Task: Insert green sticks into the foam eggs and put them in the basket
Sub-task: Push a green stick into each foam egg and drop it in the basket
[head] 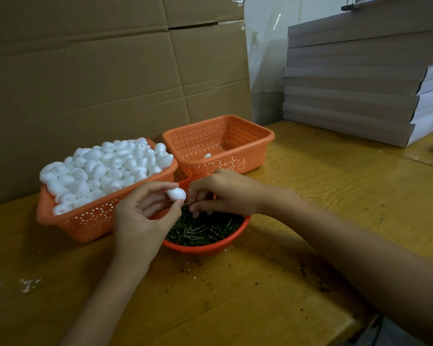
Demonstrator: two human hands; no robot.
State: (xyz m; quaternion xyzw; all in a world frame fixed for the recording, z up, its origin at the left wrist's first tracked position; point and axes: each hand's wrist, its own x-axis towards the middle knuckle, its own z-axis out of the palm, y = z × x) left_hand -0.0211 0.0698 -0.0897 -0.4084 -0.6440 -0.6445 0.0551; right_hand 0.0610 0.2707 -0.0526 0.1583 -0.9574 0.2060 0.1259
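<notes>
Head view has one foam egg (176,193) pinched between the thumb and fingertips of the left hand (140,218), held over the near rim of the red bowl (205,248) of green sticks (203,229). The right hand (218,193), fingers curled tight just beside the egg's end, seems to pinch a thin stick (187,203), though it is hard to make out. Behind on the wooden table (310,196), an orange basket (85,221) is heaped with eggs, and the other basket (235,138) beside it holds a single egg (207,155).

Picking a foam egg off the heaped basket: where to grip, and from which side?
Probably pinch a top egg across its rounded middle, coming from above: the heap rises over the basket rim, so upper eggs sit exposed while the walls block the sides.
</notes>
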